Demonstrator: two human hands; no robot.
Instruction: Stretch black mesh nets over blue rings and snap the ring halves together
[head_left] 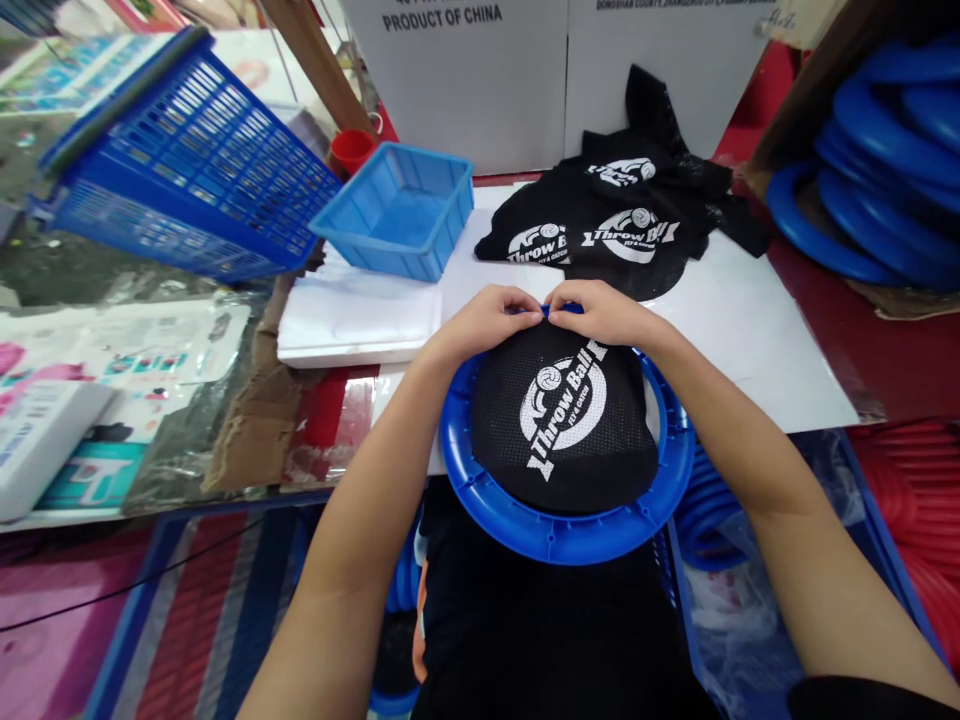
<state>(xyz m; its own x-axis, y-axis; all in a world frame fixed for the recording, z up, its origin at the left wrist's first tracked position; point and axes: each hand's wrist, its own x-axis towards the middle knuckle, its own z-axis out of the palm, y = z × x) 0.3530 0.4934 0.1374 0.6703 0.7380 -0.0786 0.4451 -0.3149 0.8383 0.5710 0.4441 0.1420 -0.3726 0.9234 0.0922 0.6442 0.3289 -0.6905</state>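
Our arms (352, 540) frame the blue ring (551, 541), which overhangs the near edge of the tabletop (859, 350); the fingers of our left hand (491, 320) and right hand (600, 312) pinch the ring's far rim; we do best keeping the black mesh (619, 450) evenly taut.

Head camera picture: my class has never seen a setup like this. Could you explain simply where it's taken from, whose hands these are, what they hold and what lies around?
There is no machine. A camera worn on a person's head looks forward and down, so the bare left hand and right hand are the wearer's own. Both pinch at the far edge of a round blue plastic ring, where a black mesh fabric circle printed "Throw Ball" in white meets it. Beyond them, on a white sheet, lies a pile of printed black fabric; to the left stands a light-blue rectangular plastic tray.
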